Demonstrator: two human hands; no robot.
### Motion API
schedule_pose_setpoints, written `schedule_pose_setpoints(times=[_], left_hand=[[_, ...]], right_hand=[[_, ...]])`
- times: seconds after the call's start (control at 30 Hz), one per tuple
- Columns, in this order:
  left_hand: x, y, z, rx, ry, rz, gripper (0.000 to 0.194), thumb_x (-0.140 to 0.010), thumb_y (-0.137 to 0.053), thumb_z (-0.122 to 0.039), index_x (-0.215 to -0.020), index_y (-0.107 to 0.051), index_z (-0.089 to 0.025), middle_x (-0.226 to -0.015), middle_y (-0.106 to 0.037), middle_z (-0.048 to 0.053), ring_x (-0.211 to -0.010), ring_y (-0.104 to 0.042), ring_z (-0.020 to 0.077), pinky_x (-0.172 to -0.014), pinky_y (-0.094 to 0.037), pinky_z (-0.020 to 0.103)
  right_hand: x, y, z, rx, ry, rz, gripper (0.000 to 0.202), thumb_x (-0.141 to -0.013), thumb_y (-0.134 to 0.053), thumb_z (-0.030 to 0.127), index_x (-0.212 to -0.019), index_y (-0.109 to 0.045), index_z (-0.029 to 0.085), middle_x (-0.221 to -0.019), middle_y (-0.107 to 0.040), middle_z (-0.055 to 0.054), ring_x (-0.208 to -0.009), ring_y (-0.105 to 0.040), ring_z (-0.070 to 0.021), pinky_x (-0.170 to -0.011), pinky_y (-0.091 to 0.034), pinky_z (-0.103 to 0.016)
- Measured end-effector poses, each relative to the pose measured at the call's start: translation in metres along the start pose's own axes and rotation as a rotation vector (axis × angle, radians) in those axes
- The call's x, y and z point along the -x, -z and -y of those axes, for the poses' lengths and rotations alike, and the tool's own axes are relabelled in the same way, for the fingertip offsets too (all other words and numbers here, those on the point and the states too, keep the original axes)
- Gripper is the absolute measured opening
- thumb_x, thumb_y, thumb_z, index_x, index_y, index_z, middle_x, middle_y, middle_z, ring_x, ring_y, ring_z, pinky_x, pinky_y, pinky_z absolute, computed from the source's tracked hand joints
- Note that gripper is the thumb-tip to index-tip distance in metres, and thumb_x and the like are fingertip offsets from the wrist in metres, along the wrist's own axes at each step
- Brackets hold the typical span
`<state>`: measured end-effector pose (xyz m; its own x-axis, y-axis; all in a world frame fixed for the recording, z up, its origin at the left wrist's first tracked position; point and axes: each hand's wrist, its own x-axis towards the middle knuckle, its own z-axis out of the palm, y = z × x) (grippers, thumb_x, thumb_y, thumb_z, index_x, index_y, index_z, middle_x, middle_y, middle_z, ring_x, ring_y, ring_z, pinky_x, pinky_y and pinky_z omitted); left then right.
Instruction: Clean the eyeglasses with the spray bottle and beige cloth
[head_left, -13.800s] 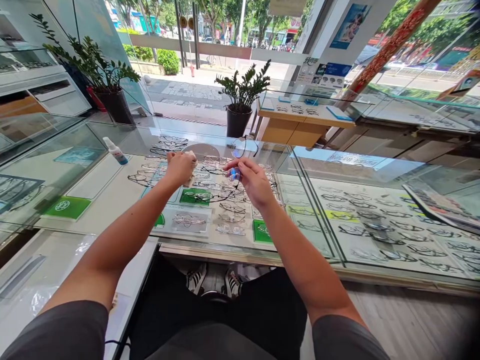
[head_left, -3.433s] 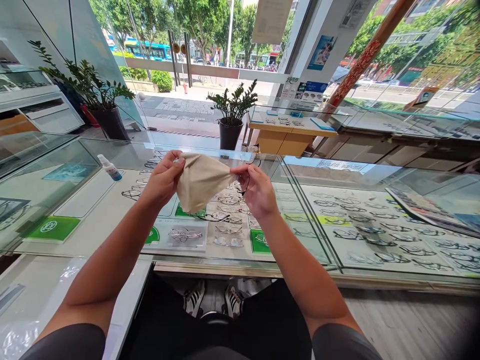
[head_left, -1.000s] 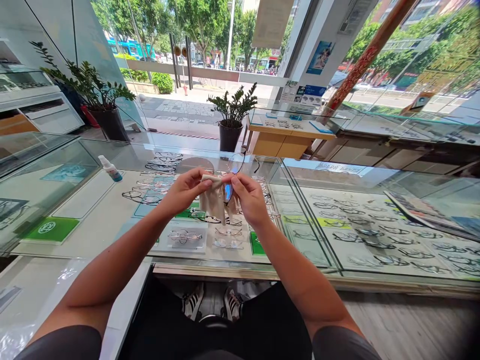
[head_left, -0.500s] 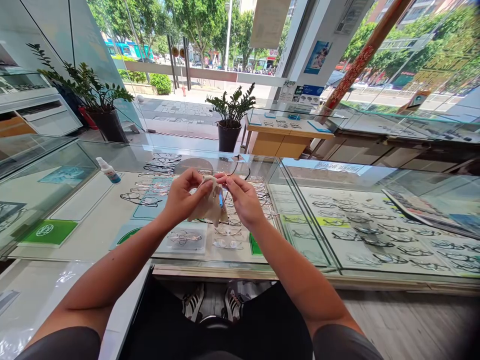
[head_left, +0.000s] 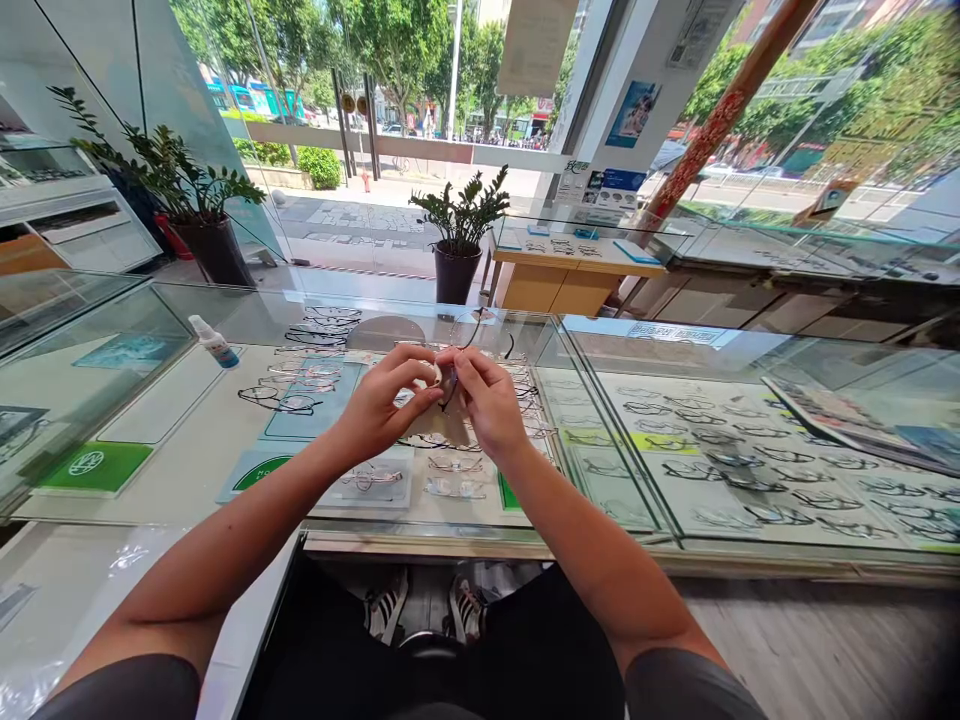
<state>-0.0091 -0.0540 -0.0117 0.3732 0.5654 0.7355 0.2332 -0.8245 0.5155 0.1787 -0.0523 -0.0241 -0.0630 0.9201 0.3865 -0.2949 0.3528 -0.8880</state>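
My left hand [head_left: 391, 398] is closed, its thumb and fingers pinching a beige cleaning cloth [head_left: 442, 428] that hangs down between the hands. Close beside it, my right hand [head_left: 489, 402] grips a pair of eyeglasses [head_left: 448, 395] whose dark, thin temples poke up past the fingers. The cloth lies against the glasses, and fingers hide most of the frame. Both hands are above the glass display counter [head_left: 480, 532], over rows of glasses [head_left: 456, 465] inside it.
A spray bottle [head_left: 215, 342] stands on the counter to the left. A magazine [head_left: 832, 420] lies on the right-hand glass, above more displayed frames [head_left: 780, 480]. Beyond the counter are a potted plant [head_left: 457, 265] and a wooden table [head_left: 574, 270].
My left hand has shifted slightly right, its fingers now more curled over the cloth. The eyeglasses have turned a little, and the cloth hangs further right, nearer my right hand.
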Motion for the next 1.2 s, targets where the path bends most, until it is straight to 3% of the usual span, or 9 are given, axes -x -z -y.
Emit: schedule_pose_setpoints(times=[0.13, 0.2, 0.3, 0.4, 0.6, 0.7, 0.77, 1.0, 1.2], left_hand=[[-0.001, 0.001, -0.003, -0.057, -0.057, -0.025, 0.019, -0.11, -0.064, -0.028, -0.096, -0.076, -0.021, -0.111, -0.072, 0.009, -0.107, -0.071, 0.0198, -0.094, -0.059, 0.034], [-0.001, 0.0, -0.004, -0.018, -0.027, -0.052, 0.02, -0.108, -0.068, -0.029, -0.093, -0.076, -0.02, -0.103, -0.071, 0.007, -0.098, -0.069, 0.0181, -0.089, -0.058, 0.032], [-0.001, -0.004, -0.002, 0.15, 0.131, -0.085, 0.021, -0.1, -0.081, -0.037, -0.093, -0.072, -0.02, -0.098, -0.069, 0.005, -0.091, -0.068, 0.0168, -0.082, -0.057, 0.029], [0.0, -0.007, 0.001, 0.397, 0.376, -0.06, 0.038, -0.091, -0.09, -0.045, -0.102, -0.065, -0.02, -0.103, -0.071, 0.004, -0.088, -0.07, 0.0155, -0.082, -0.059, 0.028], [-0.003, -0.006, 0.005, 0.642, 0.608, 0.177, 0.054, -0.085, -0.09, -0.064, -0.1, -0.072, -0.015, -0.088, -0.07, 0.004, -0.076, -0.063, 0.0144, -0.068, -0.049, 0.024], [-0.003, -0.003, 0.005, 0.67, 0.645, 0.273, 0.06, -0.085, -0.088, -0.068, -0.075, -0.065, -0.013, -0.066, -0.053, -0.002, -0.061, -0.046, 0.0094, -0.057, -0.034, 0.022], [-0.003, -0.002, 0.005, 0.706, 0.654, 0.285, 0.064, -0.083, -0.09, -0.068, -0.067, -0.058, -0.014, -0.063, -0.047, -0.003, -0.058, -0.041, 0.0079, -0.055, -0.031, 0.022], [-0.002, -0.003, 0.008, 0.9, 0.695, 0.384, 0.056, -0.083, -0.093, -0.064, -0.089, -0.071, -0.013, -0.08, -0.068, 0.004, -0.072, -0.065, 0.0141, -0.069, -0.055, 0.026], [0.002, -0.005, 0.011, 0.894, 0.678, 0.417, 0.06, -0.085, -0.088, -0.069, -0.082, -0.066, -0.014, -0.072, -0.063, 0.002, -0.063, -0.06, 0.0127, -0.06, -0.049, 0.025]], right_hand=[[0.001, 0.001, 0.001, 0.076, 0.05, 0.001, 0.034, -0.1, -0.074, 0.061, -0.096, -0.087, 0.03, -0.1, -0.071, -0.003, -0.101, -0.065, -0.0214, -0.101, -0.051, -0.038], [0.002, 0.001, 0.002, 0.112, 0.071, 0.017, 0.034, -0.101, -0.073, 0.061, -0.096, -0.087, 0.031, -0.098, -0.071, -0.002, -0.1, -0.064, -0.0217, -0.101, -0.051, -0.039], [0.003, 0.0, 0.004, 0.131, 0.092, 0.047, 0.034, -0.101, -0.073, 0.061, -0.097, -0.088, 0.031, -0.094, -0.069, -0.001, -0.097, -0.063, -0.0211, -0.1, -0.05, -0.039], [0.004, -0.001, 0.006, 0.13, 0.116, 0.073, 0.031, -0.103, -0.073, 0.058, -0.097, -0.088, 0.032, -0.094, -0.068, -0.001, -0.096, -0.063, -0.0199, -0.1, -0.049, -0.039], [0.004, -0.003, 0.006, 0.127, 0.149, 0.082, 0.035, -0.099, -0.076, 0.062, -0.093, -0.087, 0.029, -0.094, -0.069, -0.002, -0.099, -0.065, -0.0216, -0.101, -0.051, -0.04], [0.005, -0.004, 0.006, 0.126, 0.158, 0.127, 0.032, -0.102, -0.074, 0.059, -0.095, -0.088, 0.031, -0.096, -0.07, -0.002, -0.099, -0.065, -0.0211, -0.104, -0.05, -0.041], [0.005, -0.004, 0.007, 0.127, 0.149, 0.151, 0.032, -0.103, -0.074, 0.058, -0.097, -0.089, 0.032, -0.098, -0.071, -0.003, -0.1, -0.066, -0.021, -0.105, -0.051, -0.041], [0.003, 0.0, 0.003, 0.09, 0.019, 0.162, 0.04, -0.097, -0.076, 0.068, -0.101, -0.09, 0.031, -0.1, -0.075, -0.003, -0.097, -0.067, -0.0214, -0.095, -0.054, -0.038], [0.002, 0.002, 0.005, 0.061, 0.005, 0.231, 0.038, -0.099, -0.076, 0.065, -0.105, -0.091, 0.03, -0.105, -0.082, -0.004, -0.104, -0.073, -0.023, -0.099, -0.055, -0.039]])
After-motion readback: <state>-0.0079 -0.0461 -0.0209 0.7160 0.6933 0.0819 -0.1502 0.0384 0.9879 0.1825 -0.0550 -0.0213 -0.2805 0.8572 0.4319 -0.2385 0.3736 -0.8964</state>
